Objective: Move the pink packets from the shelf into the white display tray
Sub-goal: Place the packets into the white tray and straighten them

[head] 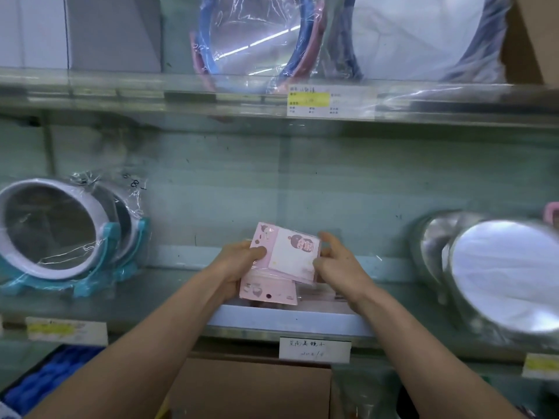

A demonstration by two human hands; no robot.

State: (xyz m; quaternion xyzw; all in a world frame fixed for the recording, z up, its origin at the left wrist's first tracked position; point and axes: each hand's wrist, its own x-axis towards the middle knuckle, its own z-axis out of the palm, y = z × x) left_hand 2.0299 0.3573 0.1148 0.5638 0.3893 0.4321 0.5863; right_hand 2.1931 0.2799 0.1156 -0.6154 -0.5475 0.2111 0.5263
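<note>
A small stack of pink packets (287,255) with a cartoon print is held up between both hands over the white display tray (290,320) on the middle shelf. My left hand (239,264) grips the stack's left side, thumb on top. My right hand (335,261) pinches its right edge with the forefinger raised. One pink packet (267,290) hangs lower at the front of the stack, just above the tray. More pink packaging lies inside the tray under my right wrist, mostly hidden.
Wrapped round mirrors on teal stands (60,234) sit at left, silver round mirrors (499,267) at right. The shelf above holds wrapped blue and pink hoops (251,43). A handwritten label (314,349) hangs below the tray; a cardboard box (257,388) stands underneath.
</note>
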